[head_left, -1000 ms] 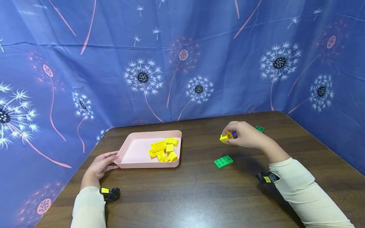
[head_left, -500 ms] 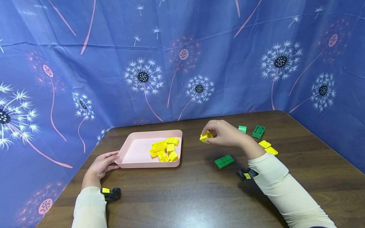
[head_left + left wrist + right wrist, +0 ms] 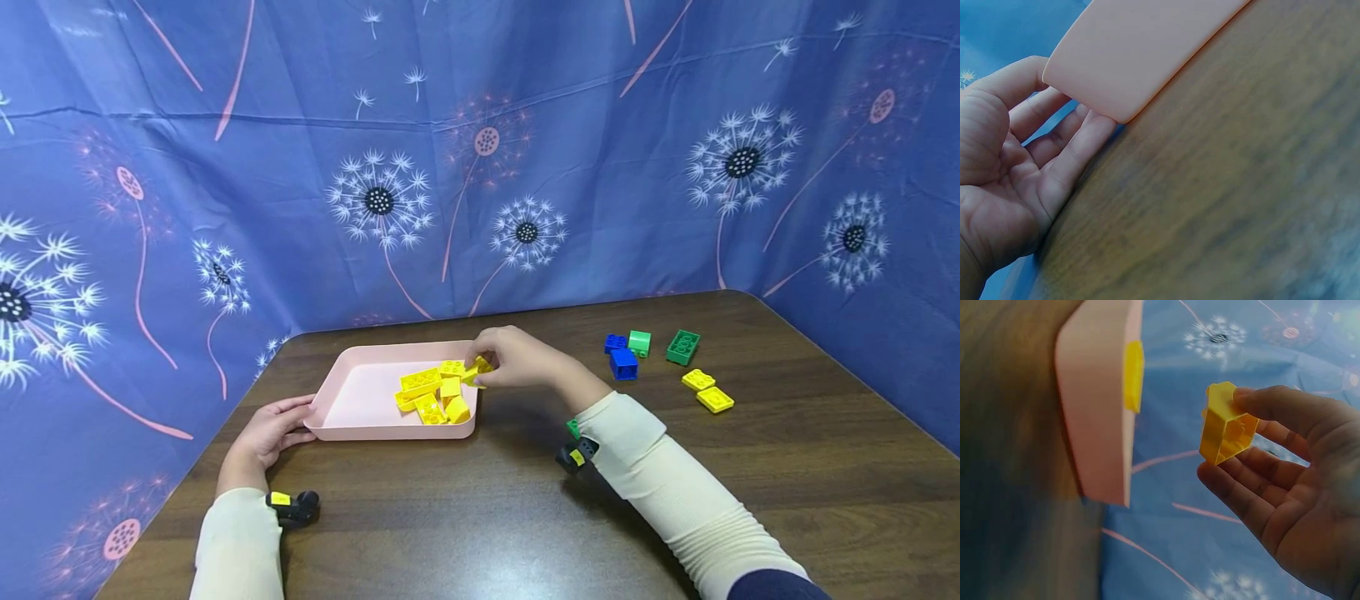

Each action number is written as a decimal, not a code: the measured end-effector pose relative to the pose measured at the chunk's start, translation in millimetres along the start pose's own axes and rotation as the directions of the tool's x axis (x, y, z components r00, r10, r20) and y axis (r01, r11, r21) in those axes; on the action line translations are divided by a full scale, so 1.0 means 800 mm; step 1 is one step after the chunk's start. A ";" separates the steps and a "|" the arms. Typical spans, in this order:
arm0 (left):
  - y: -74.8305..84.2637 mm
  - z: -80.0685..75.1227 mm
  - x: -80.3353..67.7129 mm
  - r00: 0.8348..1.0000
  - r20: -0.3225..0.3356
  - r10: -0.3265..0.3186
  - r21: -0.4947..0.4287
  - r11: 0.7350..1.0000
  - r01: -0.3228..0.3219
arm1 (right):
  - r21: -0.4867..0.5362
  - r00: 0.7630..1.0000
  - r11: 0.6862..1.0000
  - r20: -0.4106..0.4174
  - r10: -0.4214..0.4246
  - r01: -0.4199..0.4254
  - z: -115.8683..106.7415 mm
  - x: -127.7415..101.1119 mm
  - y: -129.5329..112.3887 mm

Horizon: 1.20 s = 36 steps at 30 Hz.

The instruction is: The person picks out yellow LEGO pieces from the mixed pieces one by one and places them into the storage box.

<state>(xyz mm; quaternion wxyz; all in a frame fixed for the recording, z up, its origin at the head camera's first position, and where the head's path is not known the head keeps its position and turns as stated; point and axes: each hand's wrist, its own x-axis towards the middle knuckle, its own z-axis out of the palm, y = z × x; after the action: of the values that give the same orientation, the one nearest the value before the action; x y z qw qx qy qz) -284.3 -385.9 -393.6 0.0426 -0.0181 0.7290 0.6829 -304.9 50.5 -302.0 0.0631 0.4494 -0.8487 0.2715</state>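
The right hand pinched a small yellow plastic brick over the right rim of the shallow pink plastic tray. The left hand, fingers relaxed, touched the tray's corner at 7 o'clock. Bare dark wooden desk lay at 6 o'clock.

You have a small yellow brick pinched at your right hand's fingertips, hollow underside showing, just over the near right corner of the pink tray. That shallow tray sits on the tabletop, holding a cluster of yellow bricks.
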 end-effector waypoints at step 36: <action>0.001 0.001 -0.002 1.000 -0.011 -0.014 -0.003 1.000 0.014 | -0.081 0.972 0.993 0.226 -0.061 0.081 0.095 0.062 -0.052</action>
<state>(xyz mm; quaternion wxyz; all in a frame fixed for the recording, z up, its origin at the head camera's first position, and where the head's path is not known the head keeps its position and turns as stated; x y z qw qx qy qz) -282.9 -385.2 -392.6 0.0435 -0.0272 0.7281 0.6836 -290.6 -44.0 -331.6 -0.0030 0.5039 -0.8451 0.1786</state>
